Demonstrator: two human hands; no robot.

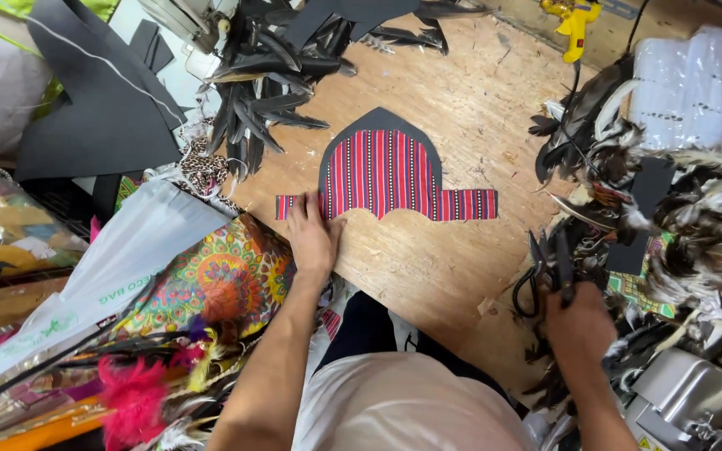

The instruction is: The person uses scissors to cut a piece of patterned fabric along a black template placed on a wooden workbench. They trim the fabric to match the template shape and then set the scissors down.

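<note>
Here, the striped fabric piece [386, 177], red with dark lines and backed by a grey arch-shaped panel, lies flat near the middle of the wooden tabletop [428, 267], with a narrow strip running out to each side at its base. My left hand [312, 236] rests palm down on its lower left corner, fingers stretched forward and lying over the left strip, pressing it against the wood. My right hand [577, 324] is well apart from the fabric, off to the right at the tabletop's edge, closed around the handles of a pair of black scissors [545, 271] whose blades point up and away from me; the scissors do not touch the cloth. Just left of my left hand lies a sheet of bright patterned cloth [219, 284] in orange, green and yellow, partly under a white plastic bag [119, 267]. Beyond the striped piece, at the far left of the tabletop, a heap of dark feathers [269, 92] spreads out. More brown and white feathers [695, 209] crowd the right side, beside a yellow glue gun [574, 25] at the far edge. Pink feathers [131, 397] show at lower left.
</note>
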